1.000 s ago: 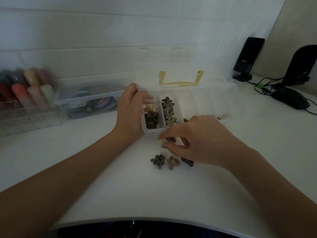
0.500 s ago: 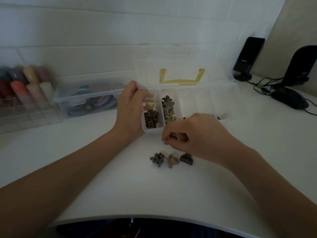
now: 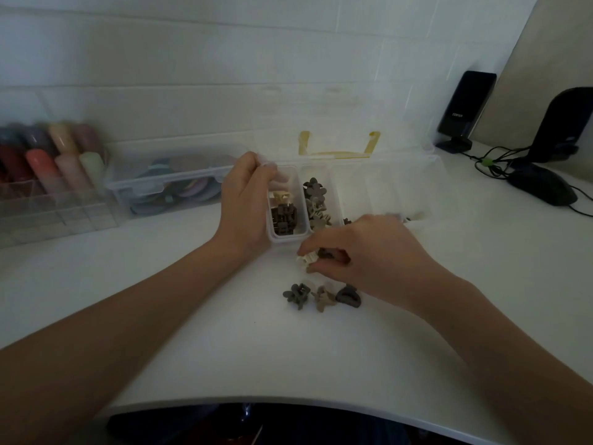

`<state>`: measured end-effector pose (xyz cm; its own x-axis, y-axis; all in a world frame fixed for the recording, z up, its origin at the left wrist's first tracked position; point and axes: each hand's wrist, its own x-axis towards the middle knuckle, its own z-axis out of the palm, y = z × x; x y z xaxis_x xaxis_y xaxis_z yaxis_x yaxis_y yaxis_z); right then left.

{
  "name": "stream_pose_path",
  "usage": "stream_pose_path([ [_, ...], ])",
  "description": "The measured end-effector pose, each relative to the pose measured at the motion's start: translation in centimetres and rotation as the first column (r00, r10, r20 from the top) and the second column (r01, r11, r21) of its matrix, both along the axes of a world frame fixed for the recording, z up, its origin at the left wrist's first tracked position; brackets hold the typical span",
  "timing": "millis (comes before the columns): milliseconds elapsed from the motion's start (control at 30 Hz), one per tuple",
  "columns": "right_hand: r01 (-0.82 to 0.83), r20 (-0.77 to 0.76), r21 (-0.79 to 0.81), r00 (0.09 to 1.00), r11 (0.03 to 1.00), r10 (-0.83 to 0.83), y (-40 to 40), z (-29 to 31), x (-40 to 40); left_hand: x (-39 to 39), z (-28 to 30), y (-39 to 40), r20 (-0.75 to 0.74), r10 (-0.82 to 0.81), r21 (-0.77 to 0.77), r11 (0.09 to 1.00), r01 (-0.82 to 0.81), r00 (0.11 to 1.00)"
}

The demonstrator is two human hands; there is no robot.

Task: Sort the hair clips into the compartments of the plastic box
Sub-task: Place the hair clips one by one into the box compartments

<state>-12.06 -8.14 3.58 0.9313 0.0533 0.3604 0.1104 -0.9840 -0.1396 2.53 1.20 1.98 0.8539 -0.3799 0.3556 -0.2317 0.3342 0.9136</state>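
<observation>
The clear plastic box [image 3: 378,187] stands open at the back of the white desk, its lid leaning on the wall. My left hand [image 3: 247,203] grips the box's left end wall. The leftmost compartment holds dark brown clips [image 3: 284,218] and a cream one; the second holds grey and beige flower clips [image 3: 314,200]. My right hand [image 3: 362,252] hovers just in front of the box, fingers pinched on a cream hair clip [image 3: 306,259] with a dark clip tucked behind it. Three loose clips lie below: a grey one [image 3: 296,295], a beige one [image 3: 324,298], a dark one [image 3: 348,296].
A closed clear case of coloured hair bands [image 3: 173,184] sits left of the box. Further left is a clear organiser with pastel rolls [image 3: 54,168]. A black speaker [image 3: 462,114], cables and a computer mouse [image 3: 542,187] occupy the right back corner. The desk's front edge [image 3: 288,404] curves near me.
My right hand has lifted off the pile and moved toward the box with clips pinched in its fingers, uncovering the dark clip on the desk. The left hand has stayed on the box.
</observation>
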Motion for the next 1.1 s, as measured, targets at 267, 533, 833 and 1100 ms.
stream_pose_path([
  [267, -0.118, 0.030, 0.630, 0.991, 0.767, 0.128, 0.3, -0.1, 0.1, -0.3, 0.0, 0.3, 0.065, 0.025, 0.049, 0.998, -0.028, 0.998],
  [533, -0.142, 0.076, 0.850, 0.986, 0.507, 0.148, 0.0, 0.3, 0.3, -0.3, -0.3, 0.3, 0.121, 0.064, 0.123, 0.989, -0.079, 0.991],
  [833, -0.114, 0.308, 0.769, 0.928, 0.629, -0.209, -1.5, 1.2, 0.4, -0.2, 0.1, 0.5, 0.088, -0.004, 0.029, 1.000, 0.002, 0.996],
  [1100, 0.026, 0.379, 0.607, 0.870, 0.794, -0.317, -2.3, 0.5, 0.6, -0.4, 0.2, 0.7, 0.097, -0.013, 0.027, 1.000, 0.011, 0.995],
])
